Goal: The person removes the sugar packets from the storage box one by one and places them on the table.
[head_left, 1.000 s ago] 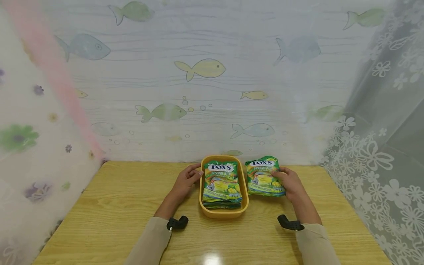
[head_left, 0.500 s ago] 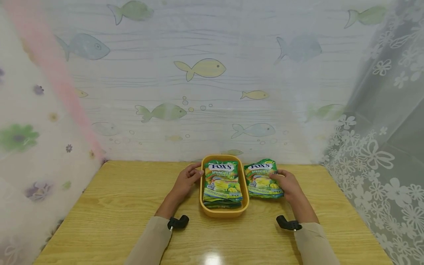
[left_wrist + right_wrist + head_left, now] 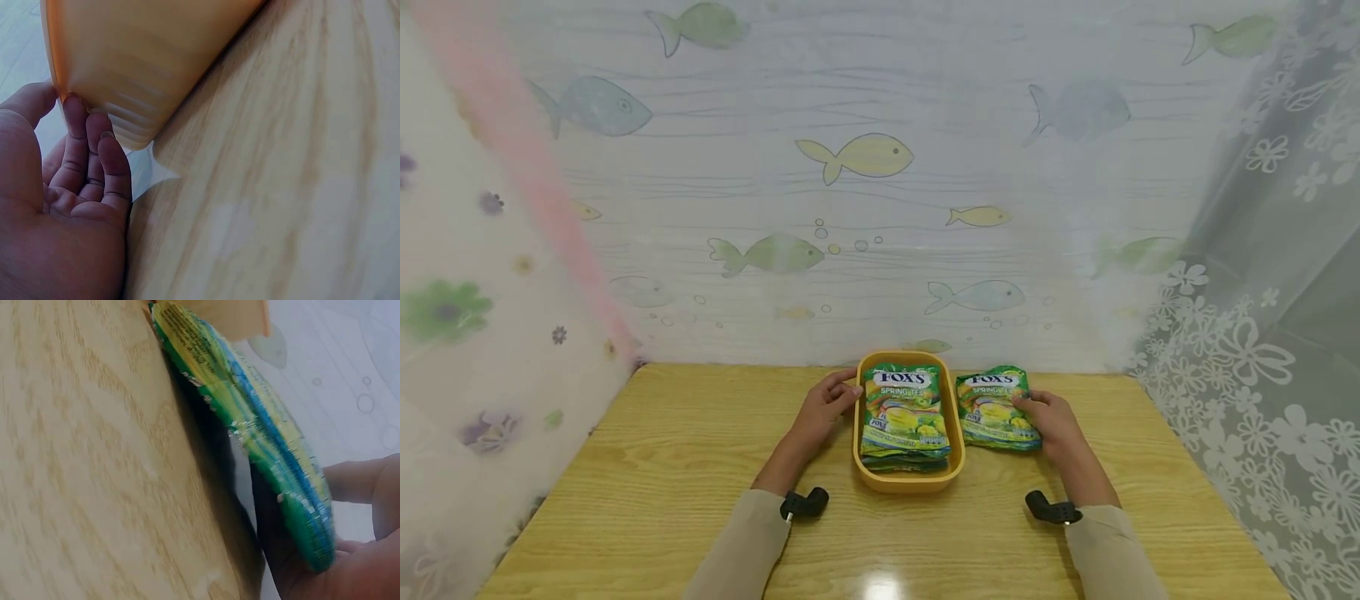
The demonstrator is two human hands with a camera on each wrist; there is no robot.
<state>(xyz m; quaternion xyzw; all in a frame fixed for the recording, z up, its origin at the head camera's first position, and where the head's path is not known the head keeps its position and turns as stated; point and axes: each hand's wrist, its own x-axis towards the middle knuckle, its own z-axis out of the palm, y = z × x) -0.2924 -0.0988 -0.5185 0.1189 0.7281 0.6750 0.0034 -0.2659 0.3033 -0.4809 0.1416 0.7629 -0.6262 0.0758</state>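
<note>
A yellow plastic container [image 3: 908, 483] stands on the wooden table with a stack of green Fox's Spring Tea candy bags [image 3: 904, 417] inside. My left hand [image 3: 822, 410] pinches its left rim, thumb at the edge; in the left wrist view, fingertips [image 3: 100, 120] touch the outer wall. Right of the container, my right hand [image 3: 1054, 421] grips another candy bag [image 3: 996, 412] by its right side, thumb on top and fingers underneath. From the right wrist, this bag [image 3: 250, 431] tilts, its held end raised off the table and its far end down by the container.
The wooden table [image 3: 700, 500] runs back to a white curtain [image 3: 865, 200] printed with fish. Flowered sheets hang at the left [image 3: 497, 375] and right. A black wrist camera [image 3: 805, 503] sits at each cuff.
The held bag and my right hand have shifted slightly left and nearer to me, the bag dropping a little lower. My left hand and the container have stayed in place.
</note>
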